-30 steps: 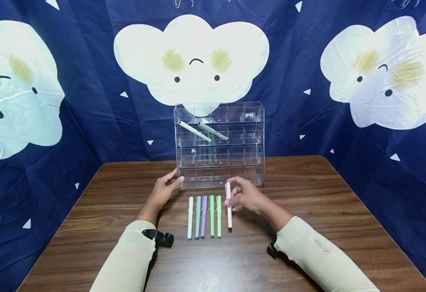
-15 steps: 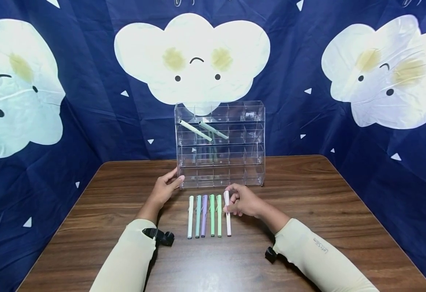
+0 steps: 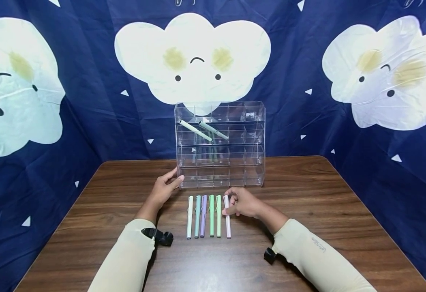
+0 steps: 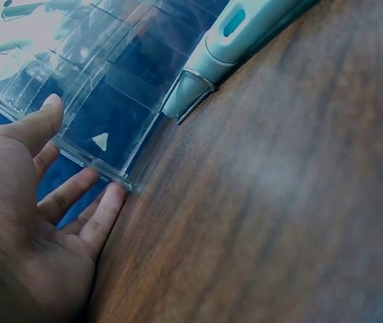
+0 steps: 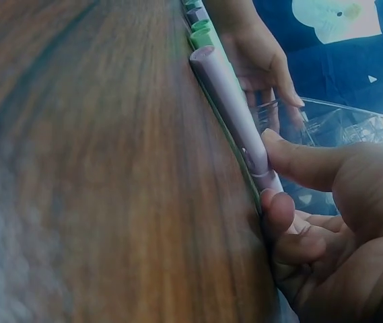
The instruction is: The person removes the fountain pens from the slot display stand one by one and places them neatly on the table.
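Observation:
A pale pink pen point(image 3: 228, 227) lies on the table, its clip end pinched between thumb and fingers of my right hand point(image 3: 245, 202); in the right wrist view the thumb is on top of the pen point(image 5: 228, 101). To its left, side by side, lie a light green pen point(image 3: 218, 221), a green pen point(image 3: 211, 221), a purple pen point(image 3: 203, 221), a teal pen point(image 3: 197, 221) and a whitish pen point(image 3: 189, 221). My left hand point(image 3: 163, 188) holds the lower left corner of a clear compartment rack point(image 3: 254, 165), thumb at the front, fingers along the side.
Inside the rack's upper left compartments lean a pale green pen point(image 3: 195, 131) and a grey-green pen point(image 3: 213, 129). The rack stands near the back of the wooden table point(image 3: 307, 194). Behind it hangs a dark blue curtain point(image 3: 289, 134) with white clouds.
My right hand has brought the pink pen left and toward me, down beside the light green pen at the row's right end. The left hand stays on the rack.

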Demonstrator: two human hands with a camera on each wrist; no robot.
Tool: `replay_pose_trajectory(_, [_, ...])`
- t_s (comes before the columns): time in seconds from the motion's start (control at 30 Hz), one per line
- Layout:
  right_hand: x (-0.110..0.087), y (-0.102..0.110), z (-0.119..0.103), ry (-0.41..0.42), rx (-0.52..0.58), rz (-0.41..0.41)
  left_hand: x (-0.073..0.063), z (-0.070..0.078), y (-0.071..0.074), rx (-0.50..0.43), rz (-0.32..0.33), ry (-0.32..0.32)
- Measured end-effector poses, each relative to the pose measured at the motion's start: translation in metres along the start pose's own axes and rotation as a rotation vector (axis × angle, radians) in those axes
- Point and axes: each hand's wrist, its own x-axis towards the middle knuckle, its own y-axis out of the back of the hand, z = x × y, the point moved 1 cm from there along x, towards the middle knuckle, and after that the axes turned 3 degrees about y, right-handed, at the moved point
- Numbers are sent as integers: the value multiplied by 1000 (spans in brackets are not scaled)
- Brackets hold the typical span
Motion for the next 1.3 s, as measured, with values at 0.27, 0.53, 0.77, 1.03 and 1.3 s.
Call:
replay_pose_trajectory(0.27, [1, -2, 0, -13, -12, 28, -1, 0, 0, 2, 10, 9])
replay_pose_trajectory(0.53, [0, -5, 4, -8, -10, 40, -1, -3, -1, 2, 5, 26])
replay_pose_trajectory(0.77, [1, -4, 4, 4, 5, 38, 0, -2, 0, -3, 7, 13])
replay_pose_trajectory(1.03, [-1, -1, 3, -17, -8, 31, 1, 0, 2, -3, 0, 3])
replay_pose_trajectory(1.3, [0, 0, 4, -28, -10, 25, 1, -2, 2, 11, 3, 0])
